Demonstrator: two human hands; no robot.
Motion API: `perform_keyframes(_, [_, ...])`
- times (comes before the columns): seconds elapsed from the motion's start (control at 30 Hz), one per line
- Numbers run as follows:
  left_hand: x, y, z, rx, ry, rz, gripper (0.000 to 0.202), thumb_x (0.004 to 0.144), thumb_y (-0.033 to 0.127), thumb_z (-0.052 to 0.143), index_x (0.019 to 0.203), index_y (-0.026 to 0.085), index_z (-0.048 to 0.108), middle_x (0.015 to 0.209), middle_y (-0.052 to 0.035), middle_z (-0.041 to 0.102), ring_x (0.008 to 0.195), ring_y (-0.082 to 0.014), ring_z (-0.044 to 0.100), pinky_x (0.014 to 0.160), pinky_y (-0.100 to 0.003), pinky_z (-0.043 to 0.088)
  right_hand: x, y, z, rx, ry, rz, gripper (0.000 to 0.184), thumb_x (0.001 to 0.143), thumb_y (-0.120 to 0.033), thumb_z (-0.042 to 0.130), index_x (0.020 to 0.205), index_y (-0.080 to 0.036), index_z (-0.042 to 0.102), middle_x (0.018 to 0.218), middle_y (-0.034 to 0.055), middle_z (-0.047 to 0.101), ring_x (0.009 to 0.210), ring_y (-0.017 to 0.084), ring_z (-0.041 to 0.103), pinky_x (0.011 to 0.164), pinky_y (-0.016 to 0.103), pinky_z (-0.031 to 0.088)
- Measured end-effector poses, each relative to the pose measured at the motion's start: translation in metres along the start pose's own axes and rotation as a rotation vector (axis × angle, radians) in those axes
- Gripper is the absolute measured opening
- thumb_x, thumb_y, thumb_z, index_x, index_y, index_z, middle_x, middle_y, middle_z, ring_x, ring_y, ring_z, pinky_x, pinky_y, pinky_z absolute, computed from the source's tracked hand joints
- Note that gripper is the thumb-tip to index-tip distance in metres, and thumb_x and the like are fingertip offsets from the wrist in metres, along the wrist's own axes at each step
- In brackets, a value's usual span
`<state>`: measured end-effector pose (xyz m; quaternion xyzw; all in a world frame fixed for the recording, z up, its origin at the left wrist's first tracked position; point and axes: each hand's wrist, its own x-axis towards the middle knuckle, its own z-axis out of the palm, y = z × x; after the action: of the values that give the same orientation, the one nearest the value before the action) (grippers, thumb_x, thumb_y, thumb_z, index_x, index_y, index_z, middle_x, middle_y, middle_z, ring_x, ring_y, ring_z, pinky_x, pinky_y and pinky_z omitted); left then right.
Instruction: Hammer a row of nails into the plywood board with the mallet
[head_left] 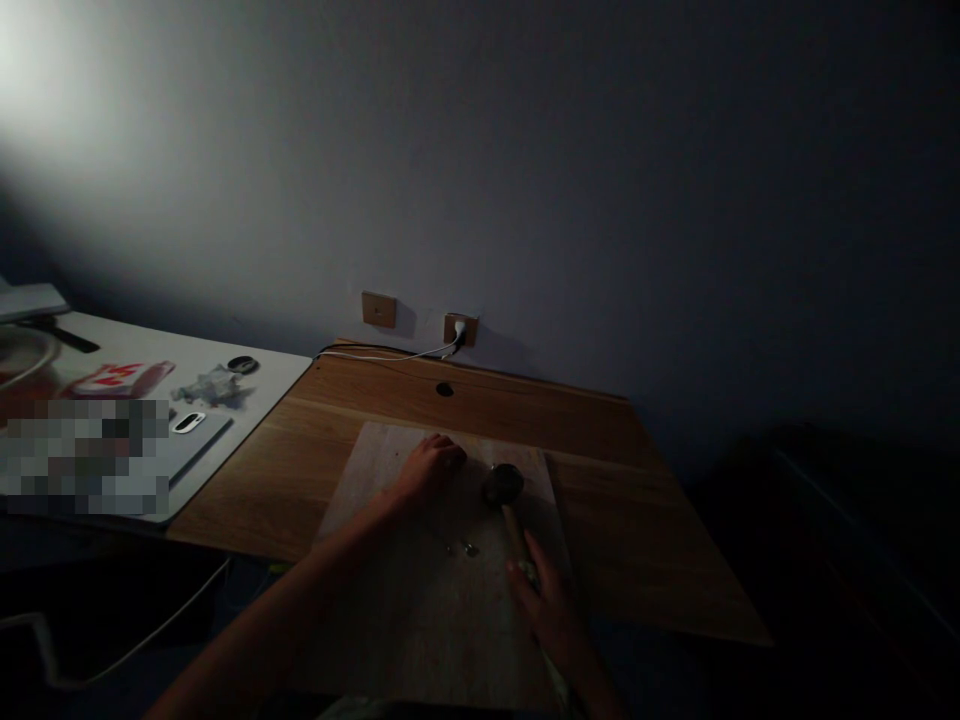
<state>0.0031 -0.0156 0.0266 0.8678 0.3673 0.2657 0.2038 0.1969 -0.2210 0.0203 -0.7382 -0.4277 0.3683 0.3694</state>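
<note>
A pale wooden board (420, 610) lies on the brown table, in dim light. On its far part rests my left hand (435, 462), fingers curled together; whatever they may hold is hidden. My right hand (551, 590) is wrapped round the handle of a mallet (504, 486), which has a dark rounded head and a light handle. The mallet's head is over the board, to the right of my left hand and apart from it. Between my hands a small shiny metal piece (469, 548) lies on the board, with a smaller one (449, 549) beside it.
The brown table (637, 540) ends at a wall with two sockets (460, 329), one holding a plug and cable. At left, a white table (262, 395) carries a kitchen scale (202, 445), a crumpled clear bag (214, 385), a red-and-white packet (124, 380) and a small dark disc (242, 365).
</note>
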Motion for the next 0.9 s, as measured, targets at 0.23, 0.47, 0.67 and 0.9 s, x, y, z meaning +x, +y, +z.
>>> perform_keyframes(0.23, [0.001,-0.007,0.008,-0.089,0.023,-0.093,0.027,0.088,0.010,0.058,0.108,0.020,0.073,0.098,-0.0055,0.073,0.092,-0.0182,0.066,0.086,-0.029,0.050,-0.002,-0.006,0.002,0.028,0.016,-0.018,0.083,0.079,-0.069,0.059,0.142,-0.014,0.059,0.150,0.0163,0.056,0.143,0.033,0.046,0.119,0.046,0.034])
perform_keyframes(0.47, [-0.002,-0.009,0.011,-0.118,0.044,-0.096,0.022,0.089,0.013,0.057,0.104,0.018,0.073,0.093,-0.0054,0.071,0.087,-0.0174,0.066,0.082,-0.028,0.051,0.010,-0.029,0.009,0.007,0.013,-0.145,0.070,0.085,-0.056,0.060,0.139,-0.012,0.062,0.141,0.0166,0.063,0.135,0.034,0.054,0.115,0.048,0.040])
perform_keyframes(0.67, [-0.002,-0.006,0.005,-0.129,0.037,-0.041,0.018,0.089,0.015,0.058,0.092,0.019,0.074,0.089,-0.0041,0.068,0.084,-0.0165,0.064,0.081,-0.026,0.049,0.019,-0.061,0.014,-0.006,-0.015,-0.190,0.063,0.086,-0.056,0.059,0.134,-0.016,0.066,0.090,0.0066,0.076,0.092,0.028,0.073,0.079,0.036,0.058])
perform_keyframes(0.9, [-0.004,-0.005,0.005,-0.196,0.040,-0.095,0.022,0.086,0.013,0.058,0.105,0.017,0.069,0.089,-0.0040,0.070,0.079,-0.0168,0.065,0.074,-0.027,0.050,0.023,-0.067,0.028,0.029,-0.044,-0.163,0.068,0.085,-0.058,0.059,0.137,-0.015,0.063,0.069,0.0011,0.066,0.069,0.023,0.067,0.061,0.030,0.054])
